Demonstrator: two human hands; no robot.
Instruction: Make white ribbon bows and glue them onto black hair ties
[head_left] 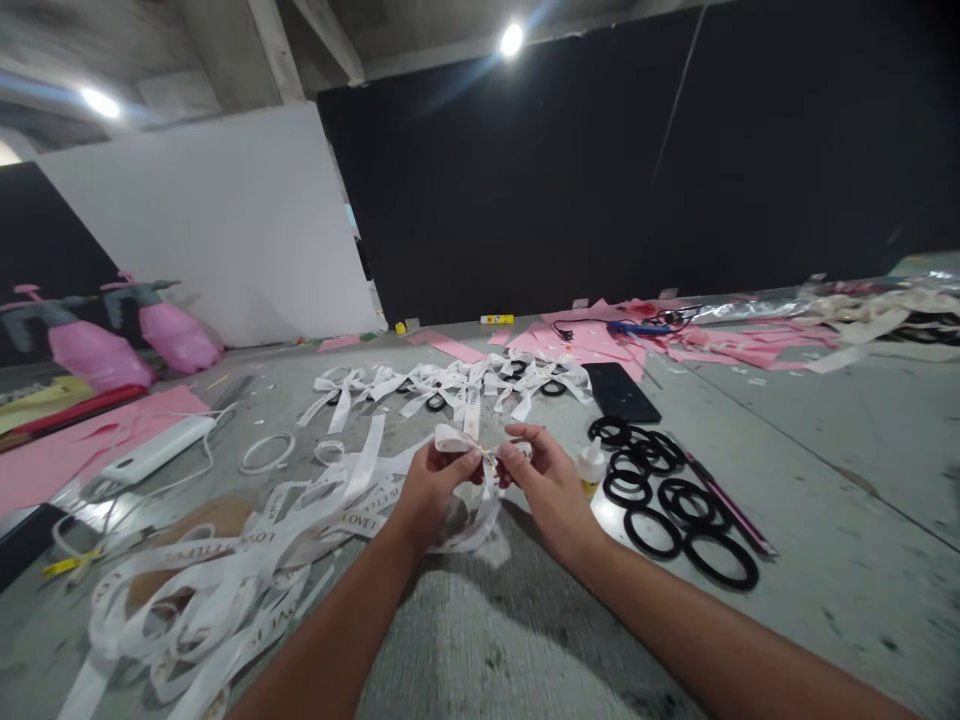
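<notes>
Both hands meet at a white ribbon bow [454, 440] held just above the grey surface. My left hand [433, 487] pinches its left side between thumb and fingers. On the other side, my right hand [551, 490] grips it near the knot, thumb and index finger close together. A ribbon tail hangs down between the hands in a loop. Loose white printed ribbon [300, 530] lies in a tangle to the left and runs up to my left hand. Beyond the hands, several finished white bows [450, 385] with black rings sit in a row.
Several black rings [652, 533] lie at the right beside a pen [731, 500] and a small white-capped bottle [591, 462]. A dark phone-like slab [621, 392] sits behind them. Pink paper [592, 335] is scattered at the back. Pink spray bottles [176, 335] and a white power strip [157, 450] are at left.
</notes>
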